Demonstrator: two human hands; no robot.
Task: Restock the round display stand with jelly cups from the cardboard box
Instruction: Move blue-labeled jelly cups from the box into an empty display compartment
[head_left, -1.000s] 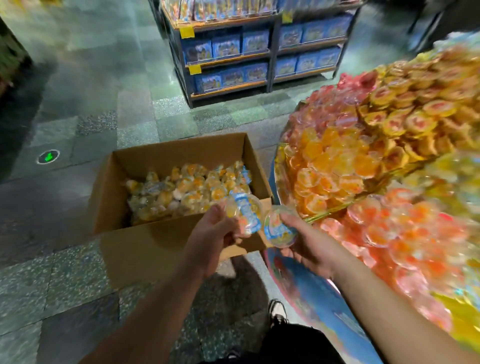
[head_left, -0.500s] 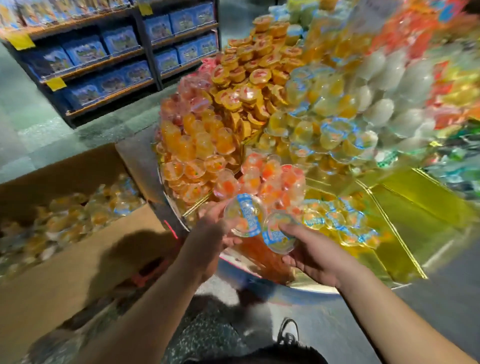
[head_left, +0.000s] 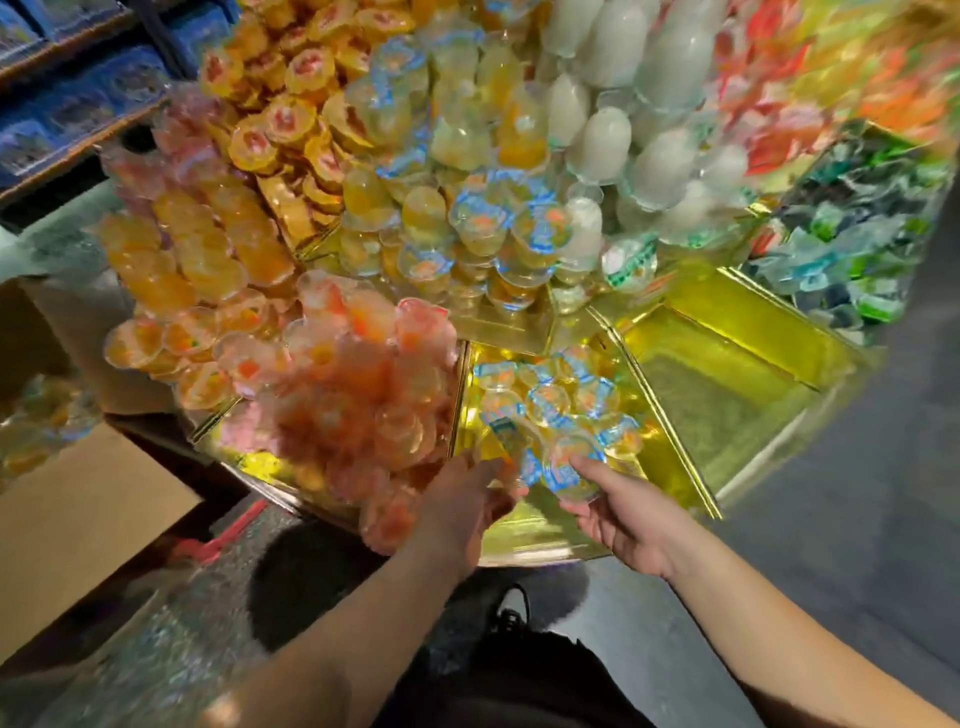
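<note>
My left hand (head_left: 467, 501) holds a clear jelly cup with a blue-edged lid (head_left: 511, 444) at the near rim of the round display stand (head_left: 540, 535). My right hand (head_left: 621, 512) grips a second such cup (head_left: 569, 467) beside it. Both cups hover over a gold compartment (head_left: 644, 467) that holds several matching blue-lidded cups (head_left: 561, 389). The cardboard box (head_left: 78, 514) sits at the left edge, with some jelly cups (head_left: 36, 426) showing inside.
Left of my hands a compartment is heaped with pink jelly cups (head_left: 358, 410). To the right lies a gold compartment (head_left: 727, 384) with nothing in it. Higher tiers carry orange, yellow and white cups (head_left: 597, 145). Blue-stocked shelves (head_left: 67, 104) stand at the far left. My shoe (head_left: 511, 610) is below.
My view swung from the box to the stand. Both hands carried their cups forward and now hold them over the gold compartment with the blue-lidded cups.
</note>
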